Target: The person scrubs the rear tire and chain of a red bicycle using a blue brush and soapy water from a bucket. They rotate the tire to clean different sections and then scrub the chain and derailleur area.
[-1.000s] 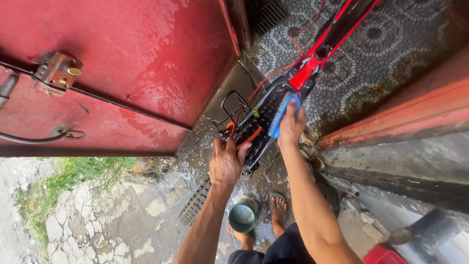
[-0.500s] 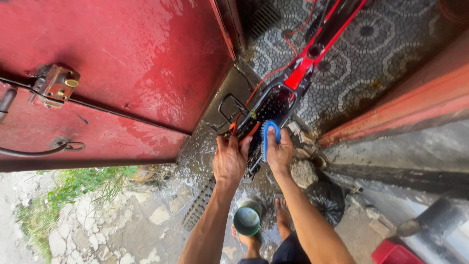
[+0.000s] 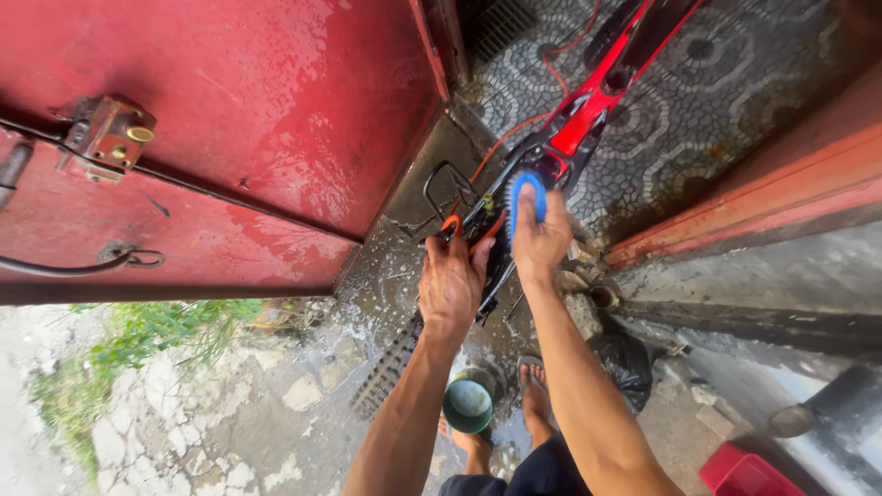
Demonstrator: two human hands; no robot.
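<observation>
here, nearest the camera, a green bucket (image 3: 468,405) stands on the wet ground between the person's sandalled feet (image 3: 533,378), well below both sets of fingers. just beside the right forearm lies a black bag (image 3: 627,363), and a red tub corner (image 3: 742,475) shows at the lower edge. left of the left forearm a drain grate (image 3: 390,366) runs across the cracked paving, with grass (image 3: 138,335) further off that way.

the left hand (image 3: 450,283) has its fingers clenched around a black part of the upturned bicycle (image 3: 560,152), close by an orange fitting (image 3: 451,223) just above the knuckles. the right hand (image 3: 540,241) has its fingers closed on a blue brush (image 3: 525,197), bristles pressed against the bicycle's black and red frame (whether it touches the chain i cannot tell). the two hands sit near each other, the brush just beyond the right fingertips.

past the fingers the red frame climbs away over patterned floor tiles (image 3: 707,110), an orange hose (image 3: 501,142) trailing beside it. to the left of everything hangs a wet red metal door (image 3: 230,119) with a latch (image 3: 108,136).
</observation>
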